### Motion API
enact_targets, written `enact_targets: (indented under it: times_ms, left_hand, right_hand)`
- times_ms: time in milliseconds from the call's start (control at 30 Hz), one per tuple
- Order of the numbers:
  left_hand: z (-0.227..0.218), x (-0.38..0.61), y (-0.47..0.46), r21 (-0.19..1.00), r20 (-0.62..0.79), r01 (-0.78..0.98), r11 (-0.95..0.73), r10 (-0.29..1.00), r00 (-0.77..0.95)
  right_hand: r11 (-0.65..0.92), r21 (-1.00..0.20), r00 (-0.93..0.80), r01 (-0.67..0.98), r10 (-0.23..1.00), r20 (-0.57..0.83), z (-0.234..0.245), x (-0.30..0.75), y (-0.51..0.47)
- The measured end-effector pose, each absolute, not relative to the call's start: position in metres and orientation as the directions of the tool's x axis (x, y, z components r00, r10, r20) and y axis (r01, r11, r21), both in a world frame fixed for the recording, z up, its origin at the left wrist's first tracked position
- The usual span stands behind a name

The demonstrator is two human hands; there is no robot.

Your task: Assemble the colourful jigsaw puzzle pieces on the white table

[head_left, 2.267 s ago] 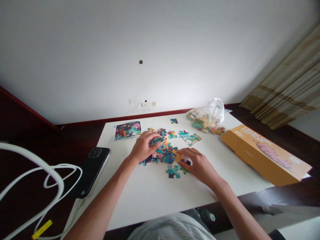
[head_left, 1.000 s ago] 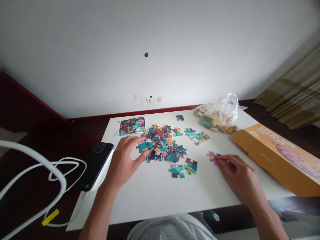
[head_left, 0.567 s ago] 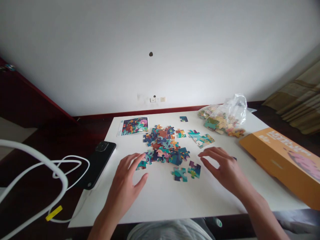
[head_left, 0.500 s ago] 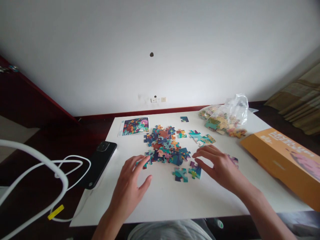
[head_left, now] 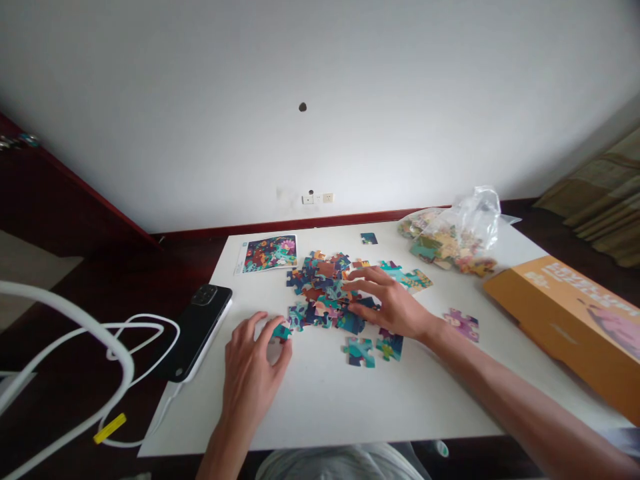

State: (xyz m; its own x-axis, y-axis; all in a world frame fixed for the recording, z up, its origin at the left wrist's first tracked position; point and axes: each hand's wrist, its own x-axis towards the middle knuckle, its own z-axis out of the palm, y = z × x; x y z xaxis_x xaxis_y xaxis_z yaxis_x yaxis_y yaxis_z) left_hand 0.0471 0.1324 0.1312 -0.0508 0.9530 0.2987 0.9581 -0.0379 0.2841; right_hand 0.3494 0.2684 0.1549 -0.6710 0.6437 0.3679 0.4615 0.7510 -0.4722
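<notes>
A heap of jigsaw pieces (head_left: 325, 287) in blue, teal, orange and pink lies mid-table. At its near left side, my left hand (head_left: 254, 357) has a teal puzzle piece (head_left: 283, 331) between thumb and index finger, low over the tabletop. My right hand (head_left: 387, 303) reaches over the heap's right side, fingers curved and apart, with no piece visibly held. Two pieces joined in teal and purple (head_left: 390, 345) lie below its wrist, beside a loose teal piece (head_left: 359, 351). Partly behind the right hand is a joined teal and yellow strip (head_left: 415, 279).
A picture sheet (head_left: 270, 254) lies at the back left. The white table (head_left: 320, 407) also bears a black phone (head_left: 200, 327), a purple piece (head_left: 463, 325), a dark blue piece (head_left: 369, 238), a clear bag of pieces (head_left: 450, 240) and an orange box (head_left: 570, 327). White cables (head_left: 125, 363) loop at left.
My right hand has moved left and away from me, onto the heap, uncovering the purple piece. My left hand has drawn its fingers in around the teal piece.
</notes>
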Motion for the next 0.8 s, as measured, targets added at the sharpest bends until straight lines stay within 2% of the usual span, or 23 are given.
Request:
enact_targets:
  times_ms: [200, 367, 467, 633, 800]
  left_hand:
    - [0.133, 0.055, 0.132, 0.378, 0.363, 0.910, -0.170, 0.932, 0.023]
    - [0.135, 0.080, 0.125, 0.372, 0.336, 0.890, -0.263, 0.932, 0.135]
    - [0.133, 0.092, 0.123, 0.348, 0.312, 0.888, -0.300, 0.930, 0.192]
    - [0.132, 0.099, 0.118, 0.262, 0.291, 0.888, -0.378, 0.908, 0.300]
    - [0.136, 0.097, 0.095, 0.201, 0.269, 0.869, -0.452, 0.879, 0.394]
  right_hand:
    - [0.845, -0.416, -0.811, 0.337, 0.485, 0.328, 0.150, 0.336, 0.252]
    - [0.870, -0.435, -0.856, 0.231, 0.394, 0.333, 0.155, 0.323, 0.240]
    - [0.853, -0.466, -0.811, 0.233, 0.435, 0.391, 0.155, 0.325, 0.243]
    - [0.794, -0.485, -0.685, 0.366, 0.583, 0.437, 0.152, 0.337, 0.258]
    - [0.778, -0.474, -0.665, 0.412, 0.612, 0.428, 0.152, 0.343, 0.260]
